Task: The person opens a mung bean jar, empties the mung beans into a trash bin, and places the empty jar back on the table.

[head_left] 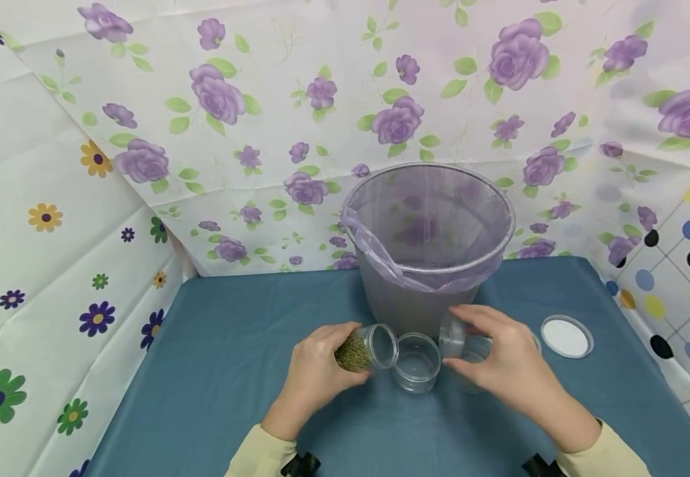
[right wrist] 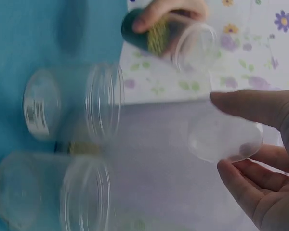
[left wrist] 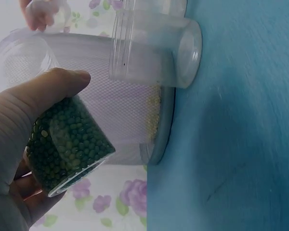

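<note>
The left hand (head_left: pixel 315 371) has its fingers wrapped round a jar of green beans (head_left: pixel 359 350), tipped toward the empty jar (head_left: pixel 418 361) standing on the blue surface (head_left: pixel 214 371) before the lined bin (head_left: pixel 428 245). The right hand (head_left: pixel 502 361) curls its fingers round a second clear jar (head_left: pixel 461 341), held tilted. Pouring seems about to begin; the next move calls for bringing the bean jar's mouth over the standing jar's rim. A white lid (head_left: pixel 565 336) lies apart.

Readable text: none in any view.
Jar of green beans (head_left: pixel 361 350): clear wall, no label or brand to read.
Empty clear jar (head_left: pixel 416 361), just beside the bean jar: no printing.
White lid (head_left: pixel 566 336), right of the bean jar: plain, no letters.
Lined bin (head_left: pixel 428 245), behind the bean jar: no sign or number.
</note>
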Available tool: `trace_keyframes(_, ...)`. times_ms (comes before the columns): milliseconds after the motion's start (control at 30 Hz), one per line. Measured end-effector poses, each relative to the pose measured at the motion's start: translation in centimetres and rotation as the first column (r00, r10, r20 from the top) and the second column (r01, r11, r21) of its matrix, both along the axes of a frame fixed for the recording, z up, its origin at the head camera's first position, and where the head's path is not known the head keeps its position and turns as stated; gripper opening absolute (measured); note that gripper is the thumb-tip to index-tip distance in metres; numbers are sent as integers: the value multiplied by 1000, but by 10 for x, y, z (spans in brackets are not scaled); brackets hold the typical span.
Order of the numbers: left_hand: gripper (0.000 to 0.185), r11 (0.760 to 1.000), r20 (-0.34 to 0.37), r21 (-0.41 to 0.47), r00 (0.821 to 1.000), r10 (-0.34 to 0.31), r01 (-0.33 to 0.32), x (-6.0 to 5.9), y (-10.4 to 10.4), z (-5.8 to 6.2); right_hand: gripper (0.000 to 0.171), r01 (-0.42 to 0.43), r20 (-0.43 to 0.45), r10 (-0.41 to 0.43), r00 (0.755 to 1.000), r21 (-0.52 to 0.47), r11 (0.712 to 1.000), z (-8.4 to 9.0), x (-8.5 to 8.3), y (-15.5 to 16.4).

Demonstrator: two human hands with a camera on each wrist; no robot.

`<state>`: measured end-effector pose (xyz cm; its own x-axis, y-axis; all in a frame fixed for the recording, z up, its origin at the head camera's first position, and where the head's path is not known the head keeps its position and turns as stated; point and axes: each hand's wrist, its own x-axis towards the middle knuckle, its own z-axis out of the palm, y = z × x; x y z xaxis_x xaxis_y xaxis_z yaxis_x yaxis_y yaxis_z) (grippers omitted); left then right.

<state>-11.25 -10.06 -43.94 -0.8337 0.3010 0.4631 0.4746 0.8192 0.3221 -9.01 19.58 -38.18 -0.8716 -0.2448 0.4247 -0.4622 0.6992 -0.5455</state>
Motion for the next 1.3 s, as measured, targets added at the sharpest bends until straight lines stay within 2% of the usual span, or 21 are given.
trace_keyframes(233,71,998,42,0,997,59,-59,-1,-9,-1,78,104,124,-94,988,-77,992,6,1,34)
trace_keyframes(400,71,996,66,5,994,86,-87,-2,-15,-2,77,216,198,-198,960,-71,974,5,5,58)
trace_keyframes(667,72,994,88,14,990,111,-113,-3,-21,-4,79,346,299,-328,896,-8,938,-22,6,100)
trace_keyframes(800,73,992,105,7,987,126,-127,-3,-23,-6,87,408,384,-404,831,74,910,-38,6,118)
trace_keyframes(900,73,991,104,0,986,133,-134,-3,-24,-7,92,431,419,-442,793,126,894,-48,5,128)
trace_keyframes(1100,70,990,105,-8,984,141,-141,-4,-25,-8,94,432,480,-456,750,167,886,-63,4,141)
trace_keyframes(1300,71,990,114,-9,984,140,-140,-4,-26,-11,91,413,505,-446,739,183,892,-74,4,149)
